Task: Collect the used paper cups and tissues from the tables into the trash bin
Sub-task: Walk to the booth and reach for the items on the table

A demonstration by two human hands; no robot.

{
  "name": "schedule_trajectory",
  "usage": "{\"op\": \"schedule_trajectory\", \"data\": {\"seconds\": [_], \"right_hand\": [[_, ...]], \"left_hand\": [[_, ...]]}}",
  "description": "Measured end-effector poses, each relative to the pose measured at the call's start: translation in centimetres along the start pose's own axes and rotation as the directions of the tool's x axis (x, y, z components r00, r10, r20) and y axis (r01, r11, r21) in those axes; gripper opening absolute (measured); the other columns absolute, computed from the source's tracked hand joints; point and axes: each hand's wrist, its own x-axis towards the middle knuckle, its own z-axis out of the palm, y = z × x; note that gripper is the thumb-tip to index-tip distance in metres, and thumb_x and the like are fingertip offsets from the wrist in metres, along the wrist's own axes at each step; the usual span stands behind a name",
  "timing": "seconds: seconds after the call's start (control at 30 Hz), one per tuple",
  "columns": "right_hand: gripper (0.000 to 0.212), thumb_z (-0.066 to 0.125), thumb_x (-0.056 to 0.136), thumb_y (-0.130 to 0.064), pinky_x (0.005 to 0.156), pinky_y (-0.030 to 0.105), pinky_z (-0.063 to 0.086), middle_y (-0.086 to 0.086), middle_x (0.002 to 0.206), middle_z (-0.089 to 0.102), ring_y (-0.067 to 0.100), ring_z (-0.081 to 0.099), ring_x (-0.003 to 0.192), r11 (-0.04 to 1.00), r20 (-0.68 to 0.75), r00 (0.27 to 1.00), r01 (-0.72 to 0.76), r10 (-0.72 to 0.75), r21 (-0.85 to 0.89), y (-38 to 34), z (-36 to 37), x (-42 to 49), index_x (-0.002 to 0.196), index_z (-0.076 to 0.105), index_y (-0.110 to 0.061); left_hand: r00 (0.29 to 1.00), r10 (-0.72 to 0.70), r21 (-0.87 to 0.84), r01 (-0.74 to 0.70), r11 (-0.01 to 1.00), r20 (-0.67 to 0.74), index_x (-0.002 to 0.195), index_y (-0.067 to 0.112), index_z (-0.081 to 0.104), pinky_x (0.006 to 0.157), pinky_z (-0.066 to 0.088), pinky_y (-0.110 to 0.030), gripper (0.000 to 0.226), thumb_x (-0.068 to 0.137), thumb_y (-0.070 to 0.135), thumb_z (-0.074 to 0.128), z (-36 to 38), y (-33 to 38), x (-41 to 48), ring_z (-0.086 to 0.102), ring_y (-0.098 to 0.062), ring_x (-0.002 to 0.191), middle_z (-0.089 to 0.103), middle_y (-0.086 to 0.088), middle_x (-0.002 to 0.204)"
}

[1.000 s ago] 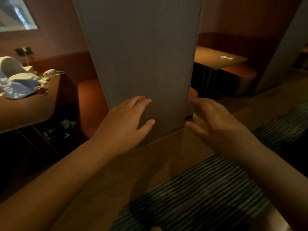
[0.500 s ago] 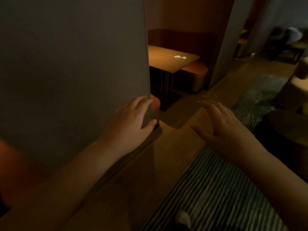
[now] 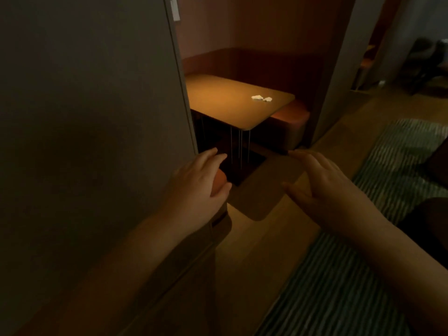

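Wooden table [image 3: 225, 103] bears two crumpled tissues [image 3: 261, 97] in a dim booth.

table [image 3: 225, 105] | wooden top | two crumpled tissues [image 3: 261, 97] near far-right corner

Both bare forearms reach forward from the near edge, palms down. The left hand [image 3: 196, 187] sits left of centre, fingers loosely extended, thumb out to the right. The right hand [image 3: 324, 187] hangs level with it, fingers spread and straight, holding nothing.
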Motion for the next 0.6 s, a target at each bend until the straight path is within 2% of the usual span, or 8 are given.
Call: {"op": "schedule_trajectory", "data": {"seconds": [0.2,0.33,0.47,0.6], "right_hand": [[0.067,0.049,0.09,-0.048,0.107,0.025,0.02,-0.008,0.153,0.021,0.011,0.019,0.14,0.999,0.022,1.0,0.012,-0.011,-0.031,5.7,2.8,13.0,0.147,0.02,-0.027],[0.065,0.05,0.09,-0.047,0.106,0.024,0.022,-0.01,0.152,0.021,0.01,0.02,0.14,0.999,0.032,0.999,-0.017,0.018,-0.029,10.2,4.8,22.8,0.146,0.021,-0.03],[0.067,0.05,0.089,-0.047,0.109,0.027,0.021,-0.006,0.153,0.022,0.013,0.02,0.14,0.994,0.016,0.995,-0.1,0.101,-0.052,14.6,5.6,32.9,0.147,0.022,-0.027],[0.067,0.05,0.09,-0.047,0.105,0.021,0.016,-0.008,0.153,0.021,0.01,0.019,0.14,0.988,-0.033,0.99,-0.141,0.139,-0.06,18.4,5.5,40.5,0.147,0.021,-0.027]], "left_hand": [[1.0,-0.008,-0.073,0.006,0.997,-0.023,0.145,0.03,0.027,0.113,0.024,-0.039,0.058,0.093,0.04,0.049,4.3,-4.2,13.9,0.021,-0.009,0.138,0.021,0.011,0.153],[0.999,-0.005,-0.094,0.001,0.996,-0.049,0.146,0.027,0.028,0.113,0.02,-0.034,0.058,0.094,0.039,0.049,8.8,-7.5,24.6,0.019,-0.01,0.14,0.022,0.008,0.154],[0.997,0.019,-0.014,-0.02,1.0,-0.079,0.146,0.021,0.027,0.112,0.019,-0.035,0.059,0.094,0.039,0.048,11.7,-9.9,36.0,0.02,-0.015,0.14,0.023,0.002,0.154],[0.994,0.079,0.062,-0.074,0.995,-0.081,0.145,0.017,0.031,0.111,0.021,-0.039,0.058,0.094,0.039,0.047,14.2,-10.2,46.4,0.024,-0.02,0.14,0.027,-0.004,0.152]]}}
